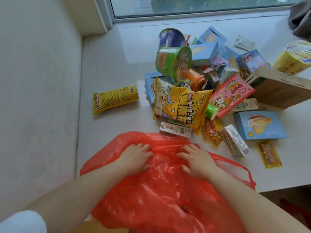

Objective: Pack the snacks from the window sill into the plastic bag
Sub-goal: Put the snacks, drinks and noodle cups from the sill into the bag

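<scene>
A red plastic bag point(161, 195) lies crumpled on the near part of the window sill point(109, 68). My left hand point(136, 157) and my right hand point(196, 160) both rest on the bag's upper part, fingers spread and slightly bent into the plastic. Just beyond the bag lies a heap of snacks: a yellow popcorn bag point(181, 106), a green noodle cup point(173, 62), a blue noodle cup point(170, 37), a pink rabbit packet point(230, 96), several blue boxes point(259, 125), small drink cartons point(175, 130). A yellow snack packet point(115, 98) lies apart at the left.
A brown cardboard box point(279, 88) lies at the right of the heap, a yellow wrapped pack point(294, 58) beyond it. The window frame point(193, 15) closes the far side, a white wall point(37, 98) the left. The sill's front edge point(286, 189) drops off at the right.
</scene>
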Tool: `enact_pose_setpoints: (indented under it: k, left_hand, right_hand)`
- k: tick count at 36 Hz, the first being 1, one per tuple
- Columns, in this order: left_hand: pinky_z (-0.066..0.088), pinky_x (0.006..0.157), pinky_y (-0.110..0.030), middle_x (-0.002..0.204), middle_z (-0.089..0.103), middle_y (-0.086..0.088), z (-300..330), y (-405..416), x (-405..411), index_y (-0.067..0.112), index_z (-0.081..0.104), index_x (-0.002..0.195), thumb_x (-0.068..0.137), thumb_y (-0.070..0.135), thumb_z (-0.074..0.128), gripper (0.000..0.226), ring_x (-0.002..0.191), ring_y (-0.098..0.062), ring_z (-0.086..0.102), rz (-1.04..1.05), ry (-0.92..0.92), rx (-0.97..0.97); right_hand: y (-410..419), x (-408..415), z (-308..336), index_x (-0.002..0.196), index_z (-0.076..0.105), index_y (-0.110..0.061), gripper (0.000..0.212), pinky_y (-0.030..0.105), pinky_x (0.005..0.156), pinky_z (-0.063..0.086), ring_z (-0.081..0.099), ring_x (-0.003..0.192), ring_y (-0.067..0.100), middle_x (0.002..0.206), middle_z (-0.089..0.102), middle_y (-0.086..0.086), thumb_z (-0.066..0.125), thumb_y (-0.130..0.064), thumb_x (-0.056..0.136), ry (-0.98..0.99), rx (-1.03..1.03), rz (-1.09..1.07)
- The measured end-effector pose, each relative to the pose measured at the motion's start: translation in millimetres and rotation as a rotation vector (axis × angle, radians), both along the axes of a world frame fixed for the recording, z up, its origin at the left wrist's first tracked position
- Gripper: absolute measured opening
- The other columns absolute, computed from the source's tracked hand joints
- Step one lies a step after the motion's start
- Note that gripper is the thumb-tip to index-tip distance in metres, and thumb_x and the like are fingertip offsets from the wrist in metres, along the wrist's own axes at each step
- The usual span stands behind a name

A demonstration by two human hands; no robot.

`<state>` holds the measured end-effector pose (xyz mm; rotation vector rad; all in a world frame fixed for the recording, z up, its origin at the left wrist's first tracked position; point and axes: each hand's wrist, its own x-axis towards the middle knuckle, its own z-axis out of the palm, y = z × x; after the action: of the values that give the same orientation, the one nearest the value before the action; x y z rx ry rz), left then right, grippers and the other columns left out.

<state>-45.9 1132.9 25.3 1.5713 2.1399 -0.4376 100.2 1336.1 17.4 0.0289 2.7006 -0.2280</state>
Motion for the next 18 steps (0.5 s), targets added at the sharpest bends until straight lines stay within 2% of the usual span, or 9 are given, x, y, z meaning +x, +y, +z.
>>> enact_pose_setpoints:
  k: [3,5,7,9,10,12,14,16,18]
  left_hand:
    - [0.052,0.076,-0.035,0.119,0.063,0.0,0,12,-1,0.028,0.069,0.101,0.065,0.05,0.073,0.043,0.104,-0.021,0.06,-0.052,0.071,0.266]
    - [0.051,0.085,-0.041,0.116,0.065,0.002,-4,16,1,0.029,0.072,0.087,0.062,0.05,0.072,0.032,0.106,-0.02,0.061,-0.022,0.096,0.377]
    - [0.043,0.096,-0.042,0.113,0.065,0.005,-6,22,4,0.028,0.069,0.08,0.073,0.047,0.058,0.023,0.107,-0.018,0.06,0.029,0.082,0.503]
    - [0.034,0.098,-0.04,0.108,0.065,0.006,-3,31,4,0.026,0.064,0.077,0.081,0.043,0.048,0.024,0.102,-0.017,0.06,0.137,0.022,0.617]
    - [0.032,0.096,-0.038,0.104,0.065,0.007,-1,37,4,0.026,0.063,0.078,0.084,0.043,0.046,0.025,0.099,-0.017,0.06,0.185,0.004,0.646]
    - [0.033,0.094,-0.036,0.099,0.065,0.006,3,51,2,0.024,0.063,0.083,0.086,0.045,0.042,0.03,0.096,-0.018,0.06,0.25,-0.002,0.654]
    - [0.035,0.098,-0.037,0.107,0.064,0.005,9,67,0,0.023,0.064,0.098,0.09,0.049,0.036,0.039,0.104,-0.02,0.058,0.279,-0.012,0.583]
    - [0.03,0.106,-0.038,0.123,0.059,0.004,10,83,-1,0.023,0.058,0.119,0.095,0.05,0.034,0.043,0.119,-0.02,0.05,0.306,-0.049,0.479]
    - [0.021,0.112,-0.038,0.132,0.052,0.005,8,98,-1,0.024,0.051,0.129,0.097,0.049,0.034,0.043,0.127,-0.019,0.042,0.316,-0.058,0.408]
  right_hand:
    - [-4,2,-11,0.143,0.035,-0.027,0.062,0.046,0.116,0.01,0.028,0.139,0.02,0.15,0.032,-0.002,0.052,-0.044,0.086,-0.154,0.0,-0.02]
    - [-4,2,-16,0.146,0.028,-0.027,0.065,0.045,0.118,0.005,0.02,0.142,0.017,0.153,0.024,-0.005,0.048,-0.049,0.088,-0.236,0.006,-0.04]
    - [-6,-1,-14,0.14,0.039,-0.03,0.062,0.042,0.117,0.011,0.028,0.137,0.018,0.147,0.036,-0.006,0.035,-0.06,0.086,-0.163,-0.052,-0.088]
    - [-6,-5,-6,0.122,0.057,-0.029,0.063,0.038,0.106,0.028,0.046,0.122,0.019,0.127,0.054,-0.006,0.023,-0.062,0.081,0.007,-0.126,-0.194]
    - [-4,-5,-3,0.11,0.063,-0.026,0.057,0.037,0.096,0.036,0.054,0.111,0.02,0.113,0.061,-0.005,0.026,-0.058,0.081,0.123,-0.173,-0.276]
    - [2,-4,2,0.09,0.068,-0.019,0.03,0.036,0.077,0.044,0.06,0.09,0.024,0.092,0.064,-0.001,0.047,-0.04,0.084,0.346,-0.206,-0.447]
    - [14,0,4,0.084,0.067,-0.014,0.015,0.035,0.066,0.046,0.06,0.079,0.028,0.085,0.063,0.004,0.058,-0.023,0.077,0.458,-0.13,-0.584]
    - [33,4,5,0.09,0.066,-0.009,0.021,0.04,0.065,0.047,0.059,0.081,0.033,0.088,0.061,0.01,0.059,-0.016,0.072,0.456,-0.064,-0.72]
    - [53,8,9,0.104,0.063,-0.008,0.032,0.043,0.077,0.044,0.054,0.095,0.035,0.102,0.059,0.013,0.063,-0.013,0.073,0.385,-0.009,-0.887]
